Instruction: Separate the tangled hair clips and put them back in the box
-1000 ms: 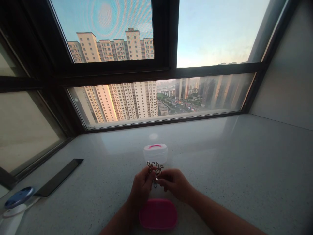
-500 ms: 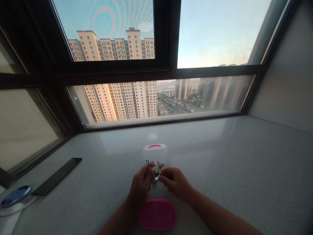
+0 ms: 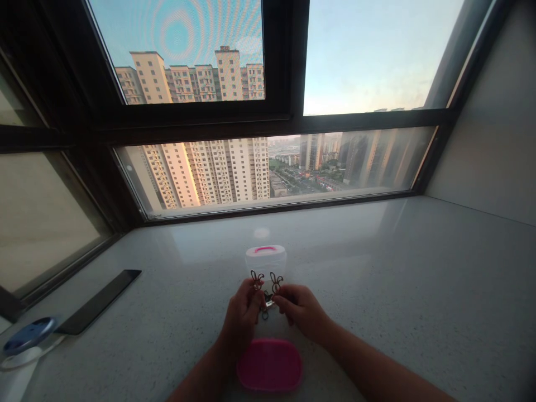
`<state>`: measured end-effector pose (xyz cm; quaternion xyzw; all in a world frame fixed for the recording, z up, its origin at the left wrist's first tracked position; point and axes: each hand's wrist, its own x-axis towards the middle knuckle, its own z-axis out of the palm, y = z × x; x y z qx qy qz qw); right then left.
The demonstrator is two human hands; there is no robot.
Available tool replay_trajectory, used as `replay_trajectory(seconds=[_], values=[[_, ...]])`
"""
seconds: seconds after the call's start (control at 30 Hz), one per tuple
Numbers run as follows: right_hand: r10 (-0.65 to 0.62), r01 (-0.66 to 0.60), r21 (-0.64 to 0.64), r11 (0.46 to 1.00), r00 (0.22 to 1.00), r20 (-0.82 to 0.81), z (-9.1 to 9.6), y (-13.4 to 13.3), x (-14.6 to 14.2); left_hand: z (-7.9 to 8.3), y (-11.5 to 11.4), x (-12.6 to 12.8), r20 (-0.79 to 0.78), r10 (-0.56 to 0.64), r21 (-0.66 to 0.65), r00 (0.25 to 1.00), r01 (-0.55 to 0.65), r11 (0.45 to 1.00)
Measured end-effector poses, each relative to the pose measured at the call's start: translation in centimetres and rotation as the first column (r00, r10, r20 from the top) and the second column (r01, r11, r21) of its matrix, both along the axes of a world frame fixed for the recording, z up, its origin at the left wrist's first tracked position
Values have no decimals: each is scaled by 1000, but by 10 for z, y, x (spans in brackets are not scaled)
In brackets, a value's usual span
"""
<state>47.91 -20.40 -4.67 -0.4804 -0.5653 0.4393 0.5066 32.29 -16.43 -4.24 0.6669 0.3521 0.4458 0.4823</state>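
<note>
My left hand (image 3: pixel 242 312) is closed, pinching a rabbit-shaped metal wire clip (image 3: pixel 257 277) whose two ear loops point up. Close beside it, my right hand (image 3: pixel 302 308) has thumb and finger closed on a second, similar rabbit-shaped wire clip (image 3: pixel 276 279). Between the fingertips shows a small shiny metal piece (image 3: pixel 268 302), with a little ring (image 3: pixel 264 315) below it. How these parts join is too small to make out. Just beyond the hands stands a translucent white box (image 3: pixel 266 258) with a pink handle. Nearer to me lies a shallow pink tray or lid (image 3: pixel 270 365).
A speckled pale countertop (image 3: pixel 389 268) runs up to dark window frames (image 3: pixel 276 207). To the left lie a long flat dark slab (image 3: pixel 100 301), a round blue object (image 3: pixel 29 335) and a white disc with a cable (image 3: pixel 20 358). A wall (image 3: pixel 494 134) rises on the right.
Both rabbit-shaped clips have turned slightly, so their outlines face me more squarely and sit a touch higher. The hands have barely moved and keep their hold.
</note>
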Motion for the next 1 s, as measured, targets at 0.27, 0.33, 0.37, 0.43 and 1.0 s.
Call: replay_trajectory(seconds=[0.27,0.33,0.37,0.43,1.0], values=[[12,-12,-6,1000,1000,-1,-2,1,1,-1,0,0,-12,5,26,1000,-4,1000],[12,-12,-10,1000,1000,4,-2,2,1,-1,1,-1,-25,8,37,1000,-7,999],[11,-11,-11,1000,1000,6,-2,2,2,-1,1,-1,-34,9,42,999,-7,999],[10,-10,-9,1000,1000,9,-2,2,2,-1,2,-2,-49,11,49,999,-8,999],[12,-11,21,1000,1000,-18,-2,1,0,-1,1,-1,-69,13,67,998,-8,998]])
